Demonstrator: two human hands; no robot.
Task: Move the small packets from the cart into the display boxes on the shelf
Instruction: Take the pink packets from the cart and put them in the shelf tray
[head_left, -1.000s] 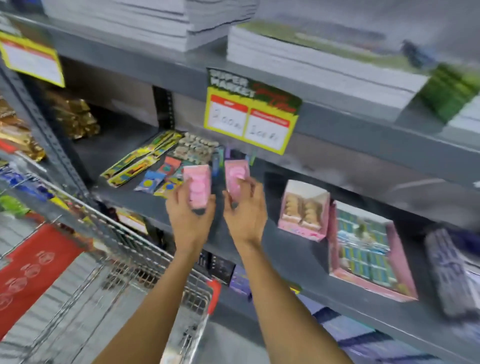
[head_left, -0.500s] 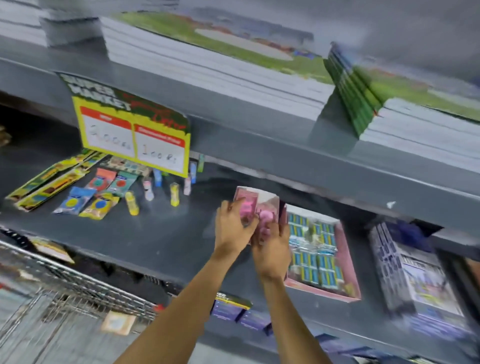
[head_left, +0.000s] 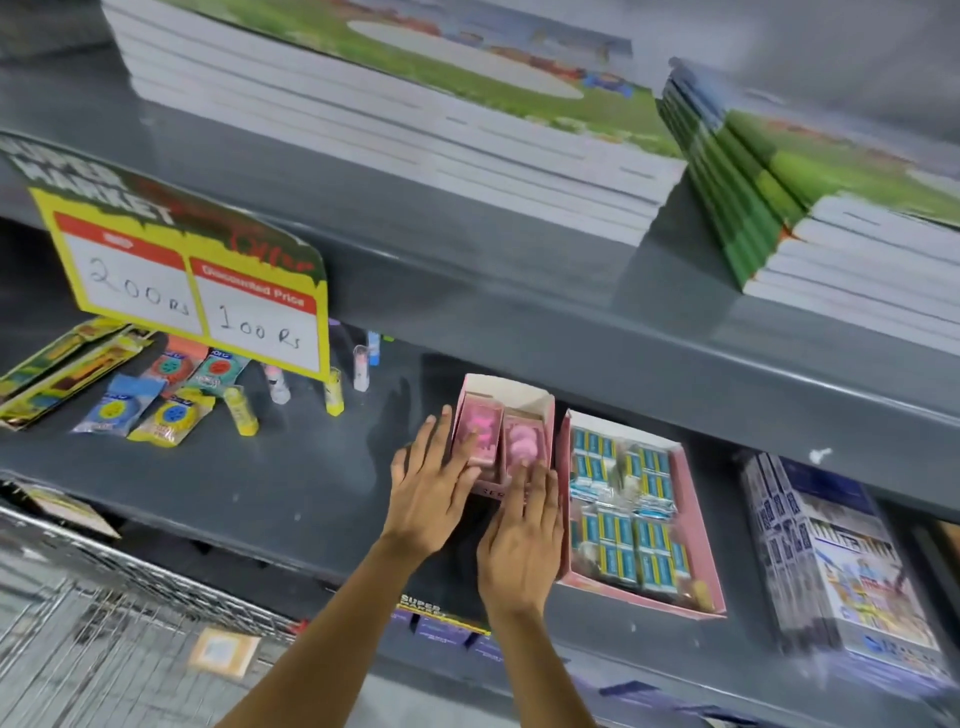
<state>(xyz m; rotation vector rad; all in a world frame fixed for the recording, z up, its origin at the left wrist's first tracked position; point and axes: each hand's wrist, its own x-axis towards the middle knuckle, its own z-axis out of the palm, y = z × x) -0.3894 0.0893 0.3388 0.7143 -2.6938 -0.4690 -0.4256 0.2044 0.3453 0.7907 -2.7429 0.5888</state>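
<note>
Two small pink packets (head_left: 521, 441) lie side by side inside a small pink display box (head_left: 540, 402) on the grey shelf (head_left: 260, 483). My left hand (head_left: 431, 486) rests flat at the box's left front, fingers spread, fingertips on the left packet (head_left: 480, 423). My right hand (head_left: 522, 540) lies flat at the box's front, fingertips touching the right packet. Neither hand grips anything. The wire cart (head_left: 104, 639) is at the lower left, its contents blurred.
A larger pink display box (head_left: 696, 530) of blue packets stands right of the small one. Boxed sets (head_left: 841, 551) sit further right. Coloured packets and glue sticks (head_left: 234, 405) lie to the left under a yellow price sign (head_left: 197, 306). Stacked notebooks (head_left: 395, 119) fill the upper shelf.
Both hands carried the pink packets rightward along the shelf, set them into the small pink box and let go; the fingers now lie flat and open on them.
</note>
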